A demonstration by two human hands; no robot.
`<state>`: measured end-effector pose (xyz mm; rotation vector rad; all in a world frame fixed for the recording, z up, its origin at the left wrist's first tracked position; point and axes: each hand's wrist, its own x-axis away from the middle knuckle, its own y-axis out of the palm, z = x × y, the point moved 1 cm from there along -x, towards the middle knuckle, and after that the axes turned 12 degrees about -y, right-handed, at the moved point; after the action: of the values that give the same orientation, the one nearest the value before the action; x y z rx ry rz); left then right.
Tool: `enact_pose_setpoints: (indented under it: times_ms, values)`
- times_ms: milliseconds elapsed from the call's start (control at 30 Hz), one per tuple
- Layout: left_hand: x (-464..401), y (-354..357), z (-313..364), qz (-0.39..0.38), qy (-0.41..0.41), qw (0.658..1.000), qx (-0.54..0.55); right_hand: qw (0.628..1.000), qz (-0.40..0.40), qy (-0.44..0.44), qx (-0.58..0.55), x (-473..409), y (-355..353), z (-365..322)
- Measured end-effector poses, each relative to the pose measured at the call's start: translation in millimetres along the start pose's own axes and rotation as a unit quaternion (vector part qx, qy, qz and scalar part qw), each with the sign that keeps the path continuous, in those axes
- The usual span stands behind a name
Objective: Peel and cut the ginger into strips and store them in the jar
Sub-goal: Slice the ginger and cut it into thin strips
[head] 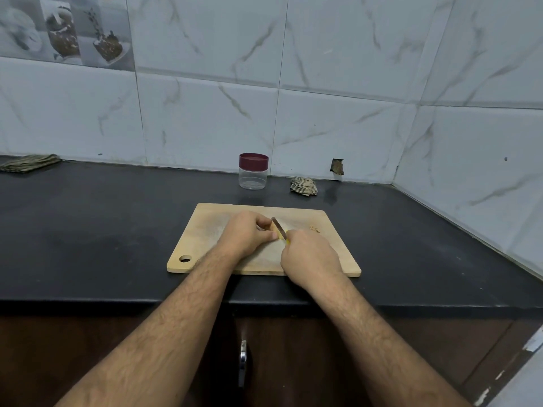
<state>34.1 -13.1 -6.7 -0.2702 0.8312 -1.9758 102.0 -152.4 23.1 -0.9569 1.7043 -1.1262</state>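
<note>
Nearest to me, a metal cabinet handle (242, 362) shows between my forearms, below the edge of the black counter (88, 230). On the counter lies the wooden cutting board (202, 239), its hanging hole at the near left corner. My right hand (310, 257) is curled round the yellow handle of the knife (279, 227) (only a sliver of the handle shows past my fingers), with the blade angling away to the left. My left hand (246, 235) has its fingers bent and its thumb pressed in, pinching the ginger (274, 230) on the middle of the board, right against the blade. A little heap of peel scraps (315, 229) sits toward the board's far right. Beyond the board, by the marble-tiled wall, stands the clear jar (253, 174) with its maroon lid on. A crumpled cloth (304, 186) lies just to its right, and a folded cloth (29, 163) is far off left.
</note>
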Motion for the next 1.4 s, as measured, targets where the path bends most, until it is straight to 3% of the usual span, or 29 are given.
enact_pose_setpoints:
  times_ms: [733,1400]
  values:
    - [-4.3,-0.8,-2.1,-0.001,-0.007,1.0,0.007,0.998,-0.059,0.001,-0.024,-30.6,3.2,-1.1]
    - [-1.5,-0.5,-4.0,0.02,-0.019,1.0,-0.003,0.998,-0.066,0.014,-0.008,25.6,-7.6,8.4]
